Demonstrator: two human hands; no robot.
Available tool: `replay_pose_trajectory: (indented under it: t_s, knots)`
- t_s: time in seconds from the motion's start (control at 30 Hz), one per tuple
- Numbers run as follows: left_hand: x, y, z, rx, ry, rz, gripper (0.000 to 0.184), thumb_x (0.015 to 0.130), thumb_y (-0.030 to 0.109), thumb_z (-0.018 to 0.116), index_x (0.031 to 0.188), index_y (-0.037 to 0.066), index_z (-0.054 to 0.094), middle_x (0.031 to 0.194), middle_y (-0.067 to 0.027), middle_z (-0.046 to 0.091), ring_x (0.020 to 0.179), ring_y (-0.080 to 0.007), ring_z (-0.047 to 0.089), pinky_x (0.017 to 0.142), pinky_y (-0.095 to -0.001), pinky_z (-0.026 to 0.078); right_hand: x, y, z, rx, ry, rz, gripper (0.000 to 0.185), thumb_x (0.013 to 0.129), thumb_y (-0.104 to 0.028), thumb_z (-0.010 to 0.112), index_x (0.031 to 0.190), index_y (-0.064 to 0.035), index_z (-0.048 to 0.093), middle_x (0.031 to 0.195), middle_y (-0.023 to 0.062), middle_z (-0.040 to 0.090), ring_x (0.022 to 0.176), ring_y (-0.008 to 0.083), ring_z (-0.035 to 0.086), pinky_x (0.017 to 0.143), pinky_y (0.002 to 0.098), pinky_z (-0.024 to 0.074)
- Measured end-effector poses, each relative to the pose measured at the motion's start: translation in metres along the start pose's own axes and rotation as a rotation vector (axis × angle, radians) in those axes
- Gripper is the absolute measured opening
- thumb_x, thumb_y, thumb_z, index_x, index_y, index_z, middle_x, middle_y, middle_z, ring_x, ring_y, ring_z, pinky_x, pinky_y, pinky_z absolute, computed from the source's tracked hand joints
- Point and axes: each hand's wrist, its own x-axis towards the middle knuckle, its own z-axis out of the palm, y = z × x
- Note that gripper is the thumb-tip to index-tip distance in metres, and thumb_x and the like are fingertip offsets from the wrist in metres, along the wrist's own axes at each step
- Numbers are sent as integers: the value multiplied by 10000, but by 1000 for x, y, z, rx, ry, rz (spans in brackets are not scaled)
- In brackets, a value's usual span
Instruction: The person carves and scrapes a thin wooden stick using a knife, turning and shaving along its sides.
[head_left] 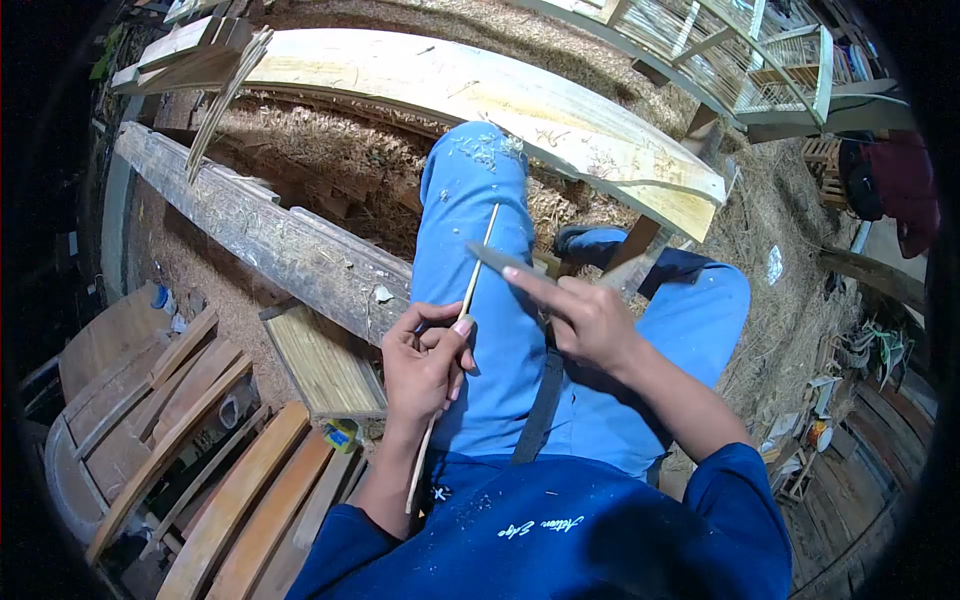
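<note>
We find a thin pale strip point(470, 291) over the left blue trouser leg point(450, 205), its free end pointing toward the knee and its tail running back below the left hand point(428, 357) along the forearm. The left fingers grasp it, thumb pressing from above; the right fingers are wrapped about a knife point(490, 257), with the forefinger of the right hand point(592, 322) extended along it. The blade crosses the strip ahead of the left thumb; we cannot confirm which way the edge faces or whether it bites. Shavings point(485, 150) lie on the knee. In our judgement, good work here calls for a low blade angle, light even pressure and strokes directed away from the left thumb. We would hold the strip clear of the leg, since a slip could cut cloth or thigh. The slender free end will probably flex, so we advise short passes near the grip, turning the strip between them for even thickness.
</note>
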Motion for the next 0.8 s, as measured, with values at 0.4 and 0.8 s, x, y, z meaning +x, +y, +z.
replay_pose_trajectory:
  t_s: [0.4,0.8]
  knots:
    - [-1,-5,-1,7,-15,47,198,1019,107,704,1160,-16,641,644,-93,655,354,-66,447,317,-216,289,11,11,6,41,152,-33,686,868,-93,675,1490,-374,602,692,118,572,596,340,651,579,466,577]
    - [-6,-5,-2,10,1,25,199,1028,99,680,1166,-35,628,638,-98,640,349,-65,426,315,-218,285,6,3,-4,-13,-61,-125,754,867,-58,670,1539,-378,545,681,116,549,596,328,648,584,469,568]
